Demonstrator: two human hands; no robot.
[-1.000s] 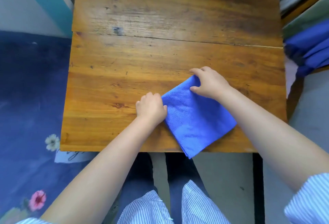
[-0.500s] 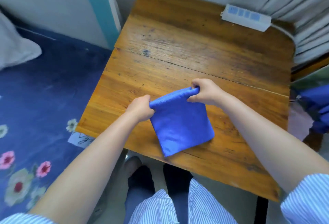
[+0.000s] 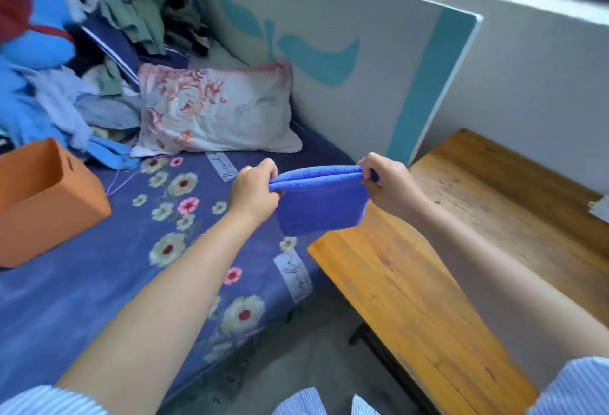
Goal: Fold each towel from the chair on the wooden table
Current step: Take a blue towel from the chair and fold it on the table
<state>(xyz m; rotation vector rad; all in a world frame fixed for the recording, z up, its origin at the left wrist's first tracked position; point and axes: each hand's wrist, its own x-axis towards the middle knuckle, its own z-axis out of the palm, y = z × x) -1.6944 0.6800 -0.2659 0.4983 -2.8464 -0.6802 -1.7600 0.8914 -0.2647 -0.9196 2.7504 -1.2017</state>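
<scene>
Towel handling is at the carry stage: the folded blue microfibre towel [image 3: 321, 203] hangs in the air, clear of the wooden surface [image 3: 412, 282], above its corner and the edge of the floral bed [image 3: 99, 282]. Left hand [image 3: 253, 188] and right hand [image 3: 389, 184] each pinch one end of its folded top edge, fingers clamped on the cloth. Next move, by judgement: set it down flat without loosening the layers.

We note a bed sheet [image 3: 82, 282], dark blue with a flower print, bearing a floral pillow [image 3: 214, 111] against a white headboard [image 3: 346, 35] with teal markings, an orange box [image 3: 43, 203] at left, and a pile of mixed clothes [image 3: 82, 52] behind them.
</scene>
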